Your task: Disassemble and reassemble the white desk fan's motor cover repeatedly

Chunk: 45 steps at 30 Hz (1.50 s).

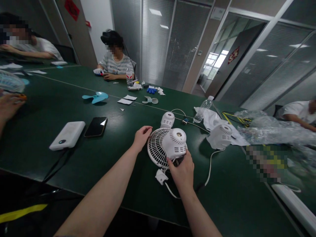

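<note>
A small white fan [166,145] lies on the green table [49,112], grille facing left and motor housing up. My left hand [141,136] curls its fingers round the grille's upper left rim. My right hand [182,170] grips the fan's lower right side by the housing. A white cord with a small switch box [161,176] trails from under the fan. Two more white fan parts rest close by: a round housing [167,119] behind the fan and a larger one [220,136] to the right.
A white power bank [67,135] and a black phone [96,126] lie to the left. Further back are a blue fan blade [95,97], paper scraps and a water bottle [203,109]. Clear plastic bags [269,130] pile up at right. Other people sit around the table.
</note>
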Tool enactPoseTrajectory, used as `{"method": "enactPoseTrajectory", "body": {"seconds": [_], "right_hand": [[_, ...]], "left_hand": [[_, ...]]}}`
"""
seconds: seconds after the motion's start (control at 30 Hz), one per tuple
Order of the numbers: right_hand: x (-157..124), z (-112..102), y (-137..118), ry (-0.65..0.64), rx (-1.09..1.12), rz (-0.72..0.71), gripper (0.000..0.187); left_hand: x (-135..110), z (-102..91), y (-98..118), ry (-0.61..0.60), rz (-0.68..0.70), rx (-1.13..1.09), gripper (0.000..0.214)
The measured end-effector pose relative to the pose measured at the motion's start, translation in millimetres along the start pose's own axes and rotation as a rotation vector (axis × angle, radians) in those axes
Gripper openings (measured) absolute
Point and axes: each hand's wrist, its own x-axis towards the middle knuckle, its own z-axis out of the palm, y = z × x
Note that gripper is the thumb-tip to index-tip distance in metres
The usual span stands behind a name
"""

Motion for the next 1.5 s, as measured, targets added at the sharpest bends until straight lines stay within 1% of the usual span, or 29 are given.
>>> {"method": "enactPoseTrajectory", "body": {"seconds": [0.1, 0.2, 0.33, 0.43, 0.53, 0.7, 0.8, 0.9, 1.0, 1.1, 1.23, 1.3, 1.43, 1.5], "right_hand": [[0, -4, 0, -0.007, -0.008, -0.016, 0.072], [-2, -14, 5, -0.015, -0.017, -0.035, 0.070], [-10, -34, 15, -0.017, -0.015, -0.042, 0.069], [-21, -53, 30, -0.005, 0.010, -0.009, 0.070], [-33, -75, 51, 0.016, 0.016, 0.085, 0.072], [-46, -115, 89, 0.089, -0.067, 0.313, 0.079], [-48, -136, 111, 0.127, -0.132, 0.438, 0.085], [-46, -152, 131, 0.177, -0.204, 0.527, 0.090], [-40, -163, 145, 0.220, -0.238, 0.582, 0.083], [-34, -168, 149, 0.229, -0.219, 0.574, 0.072], [-31, -169, 152, 0.210, -0.176, 0.485, 0.066], [-33, -169, 155, 0.235, -0.202, 0.439, 0.071], [-35, -172, 157, 0.337, -0.258, 0.393, 0.089], [-34, -176, 155, 0.366, -0.323, 0.316, 0.090]], "left_hand": [[5, -3.6, -9, 0.056, -0.038, -0.032, 0.034], [8, -6.8, -13, 0.078, -0.056, -0.058, 0.035], [8, -8.3, -14, 0.066, -0.072, -0.069, 0.036], [7, -8.0, -13, 0.047, -0.082, -0.050, 0.034], [6, -7.5, -12, 0.019, -0.092, -0.023, 0.032], [6, -6.8, -12, -0.033, -0.092, 0.014, 0.030], [7, -5.3, -13, -0.041, -0.083, 0.030, 0.029], [8, -3.5, -13, -0.046, -0.075, 0.047, 0.029], [7, -2.6, -13, -0.056, -0.074, 0.064, 0.028], [7, -2.7, -12, -0.067, -0.077, 0.077, 0.028], [6, -2.6, -11, -0.074, -0.084, 0.089, 0.028], [6, -2.2, -11, -0.072, -0.091, 0.092, 0.028], [6, -1.6, -12, -0.065, -0.101, 0.087, 0.029], [6, -1.6, -12, -0.062, -0.103, 0.084, 0.029]]}}
